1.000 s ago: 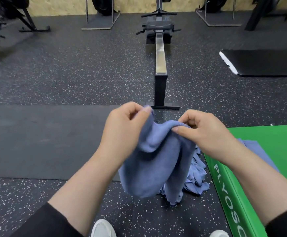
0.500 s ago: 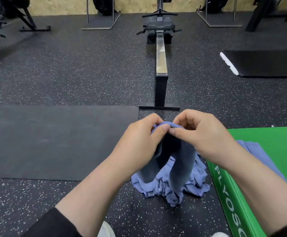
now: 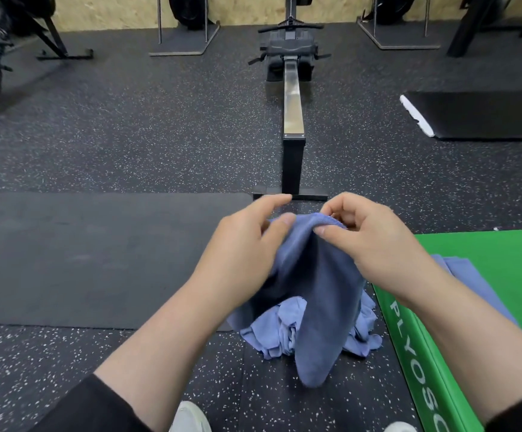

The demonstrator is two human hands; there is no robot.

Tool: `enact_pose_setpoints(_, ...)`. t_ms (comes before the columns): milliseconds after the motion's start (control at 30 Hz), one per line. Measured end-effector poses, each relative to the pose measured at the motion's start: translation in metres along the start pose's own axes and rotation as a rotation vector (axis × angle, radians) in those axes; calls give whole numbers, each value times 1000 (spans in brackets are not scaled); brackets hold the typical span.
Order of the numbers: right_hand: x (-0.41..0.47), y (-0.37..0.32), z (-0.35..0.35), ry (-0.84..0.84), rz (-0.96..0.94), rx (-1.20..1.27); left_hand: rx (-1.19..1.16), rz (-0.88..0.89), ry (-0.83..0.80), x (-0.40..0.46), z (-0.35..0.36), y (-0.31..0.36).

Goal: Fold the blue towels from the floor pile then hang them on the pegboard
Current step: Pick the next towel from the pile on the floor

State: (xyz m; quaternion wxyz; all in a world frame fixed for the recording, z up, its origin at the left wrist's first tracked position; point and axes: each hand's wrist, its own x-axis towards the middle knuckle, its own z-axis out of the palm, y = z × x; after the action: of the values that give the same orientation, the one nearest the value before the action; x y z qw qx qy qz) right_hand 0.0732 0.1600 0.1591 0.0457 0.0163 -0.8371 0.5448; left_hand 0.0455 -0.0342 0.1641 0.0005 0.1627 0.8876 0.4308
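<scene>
A blue towel [image 3: 318, 307] hangs in front of me, held up by its top edge. My right hand [image 3: 375, 244] pinches that edge between thumb and fingers. My left hand [image 3: 244, 254] is at the towel's left side, thumb against the cloth and index finger stretched out above it. Below them a crumpled pile of blue towels [image 3: 272, 332] lies on the speckled floor. Another blue towel [image 3: 471, 285] lies flat on the green box, partly hidden by my right forearm. No pegboard is in view.
A green plyo box [image 3: 502, 263] stands at my right. A rowing machine [image 3: 292, 120] runs away from me straight ahead. A dark mat [image 3: 82, 260] lies to the left and a black pad [image 3: 484, 115] at the far right. Equipment stands line the back wall.
The towel's top edge has been worked between both hands. My hands came together, then parted a little; my left index finger has lifted off the cloth.
</scene>
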Motion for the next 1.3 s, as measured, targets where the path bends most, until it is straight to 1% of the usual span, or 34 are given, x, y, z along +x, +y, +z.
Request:
enact_pose_setpoints(67, 1, 0, 2, -1, -24, -38, 1, 26, -89, -4, 6, 4)
enact_pose_setpoints(133, 0, 0, 3, -23, -44, -89, 27, 44, -136, -5, 9, 5)
enact_pose_setpoints(267, -2, -3, 3, -75, -46, -121, 57, 44, -188, -2, 11, 2)
enact_pose_setpoints(333, -2, -2, 5, -69, -38, -102, 70, 23, -178, -1, 11, -1)
enact_pose_setpoints(467, 0, 3, 4, -20, -12, -86, 110, -22, -53, 0, 9, -2)
enact_pose_setpoints(567, -1, 5, 2, -58, 42, -163, 109, -82, 109, 3, 2, -2)
enact_pose_setpoints(633, -2, 7, 0, -69, 45, -218, 87, -135, 203, 6, -4, -4)
enact_pose_setpoints(700, -2, 8, -1, -50, 32, -254, 60, -177, 248, 8, -10, -7)
enact_pose_setpoints(800, -2, 8, 0, -30, 0, -294, 65, -171, 201, 7, -11, -8)
enact_pose_setpoints(867, -2, 5, 1, -29, -30, -319, 68, -117, 100, 3, -7, -4)
enact_pose_setpoints(933, -1, 4, 3, -48, -38, -316, 74, -52, -44, -2, -2, 0)
enact_pose_setpoints(1000, -1, 4, 5, -82, -46, -292, 145, 16, -146, -6, 5, 4)
enact_pose_setpoints(1033, -1, 5, 6, -95, -52, -280, 174, 39, -168, -7, 8, 4)
enact_pose_setpoints(1067, -1, 5, 6, -99, -56, -266, 194, 49, -179, -8, 10, 4)
enact_pose_setpoints(1133, -2, 7, 6, -89, -52, -234, 207, 44, -150, -6, 11, 2)
enact_pose_setpoints(1233, -2, 6, 4, -67, -41, -204, 227, -5, -72, -1, 11, -3)
enact_pose_setpoints(1300, -1, 7, 1, -70, -22, -224, 221, -40, 9, 1, 8, -5)
